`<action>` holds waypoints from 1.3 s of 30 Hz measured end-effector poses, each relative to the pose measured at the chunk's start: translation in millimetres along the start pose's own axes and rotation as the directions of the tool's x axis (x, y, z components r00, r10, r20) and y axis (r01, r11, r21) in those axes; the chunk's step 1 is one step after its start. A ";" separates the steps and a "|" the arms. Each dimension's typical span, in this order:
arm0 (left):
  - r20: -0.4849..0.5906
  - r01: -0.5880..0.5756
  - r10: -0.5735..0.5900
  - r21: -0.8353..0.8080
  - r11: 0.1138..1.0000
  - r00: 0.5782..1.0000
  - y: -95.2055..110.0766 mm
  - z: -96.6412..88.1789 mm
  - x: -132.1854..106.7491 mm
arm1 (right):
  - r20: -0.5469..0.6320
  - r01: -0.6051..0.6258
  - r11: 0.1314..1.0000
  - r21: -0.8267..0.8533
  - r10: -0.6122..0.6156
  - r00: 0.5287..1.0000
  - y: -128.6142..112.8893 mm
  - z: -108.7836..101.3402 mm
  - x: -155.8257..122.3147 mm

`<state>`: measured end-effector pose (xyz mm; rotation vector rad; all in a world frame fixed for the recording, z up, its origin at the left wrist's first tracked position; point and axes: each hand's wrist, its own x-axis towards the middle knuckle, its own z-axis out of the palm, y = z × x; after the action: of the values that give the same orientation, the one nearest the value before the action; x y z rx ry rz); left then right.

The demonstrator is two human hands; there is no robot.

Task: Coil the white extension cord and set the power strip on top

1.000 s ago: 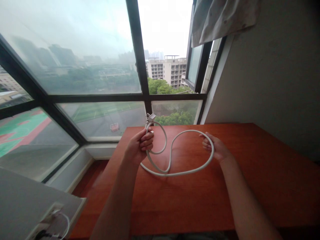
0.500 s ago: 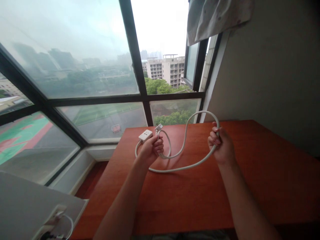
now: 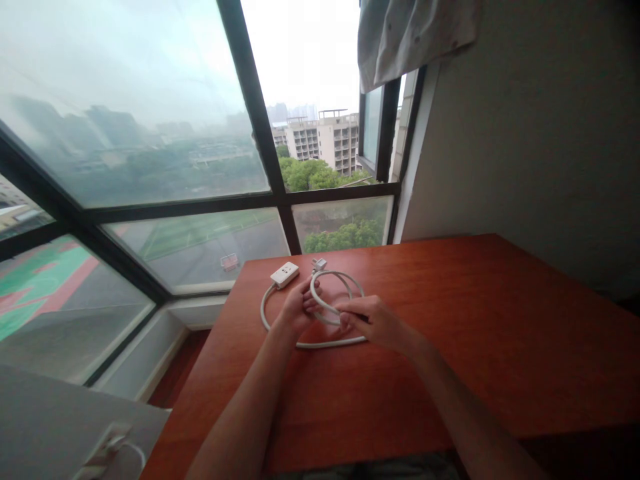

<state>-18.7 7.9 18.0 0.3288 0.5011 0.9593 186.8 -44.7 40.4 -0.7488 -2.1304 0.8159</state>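
A white power cable (image 3: 327, 343) lies partly coiled on the red-brown table (image 3: 450, 347). Its white socket block (image 3: 284, 274) rests on the table near the far left corner, and its plug (image 3: 319, 264) sticks up just right of that. My left hand (image 3: 299, 309) is closed around the gathered loops of the cable. My right hand (image 3: 373, 322) is pressed against the left one, fingers curled on the same loops. One loop stands up between the two hands.
A large window with dark frames (image 3: 250, 127) fills the left and far side. A grey wall (image 3: 530, 133) stands on the right, with cloth (image 3: 415, 33) hanging at the top. A grey surface with a white plug and cord (image 3: 107, 450) sits at lower left.
My right hand carried its wide loop of cable leftward and brought it against my left hand. The socket block, lifted out earlier, now lies on the table. The coil is tighter.
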 end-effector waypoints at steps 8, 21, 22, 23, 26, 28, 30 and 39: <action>-0.068 0.067 -0.059 0.124 0.990 0.996 4.1 -6.0 -1.5 | 0.232 0.054 0.977 -0.207 -0.005 0.973 -10.2 8.9 -3.3; 0.095 -0.140 0.147 -0.073 0.987 0.985 25.5 31.4 -36.0 | 0.093 -0.071 0.980 -0.184 0.089 0.992 8.5 -16.7 -8.3; 0.107 -0.167 0.175 -0.087 0.982 0.979 27.7 35.7 -40.2 | 0.062 -0.072 0.977 -0.203 0.086 0.994 15.1 -20.5 -8.8; 0.119 -0.193 0.204 -0.098 0.976 0.972 29.8 39.8 -44.4 | 0.025 -0.073 0.971 -0.226 0.081 0.996 21.9 -23.9 -9.1; 0.160 -0.265 0.279 -0.107 0.958 0.947 33.2 50.2 -56.5 | -0.164 -0.171 0.922 -0.347 0.120 0.979 39.8 -28.4 -9.1; 0.190 -0.295 0.311 -0.104 0.950 0.931 31.6 55.4 -64.1 | -0.291 -0.321 0.858 -0.401 0.213 0.933 48.5 -25.0 -8.4; 0.214 -0.300 0.313 -0.092 0.949 0.925 27.0 58.9 -71.9 | -0.330 -0.435 0.823 -0.365 0.322 0.887 55.5 -17.5 -7.5; 0.251 -0.283 0.260 0.058 0.957 0.932 2.6 43.0 -97.9 | -0.114 -0.523 0.815 0.248 0.561 0.820 76.3 3.2 -7.1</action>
<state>-43.6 -75.1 80.7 0.6035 0.2806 1.1486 207.6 -2.6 -20.4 -1.2995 -1.6396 1.1937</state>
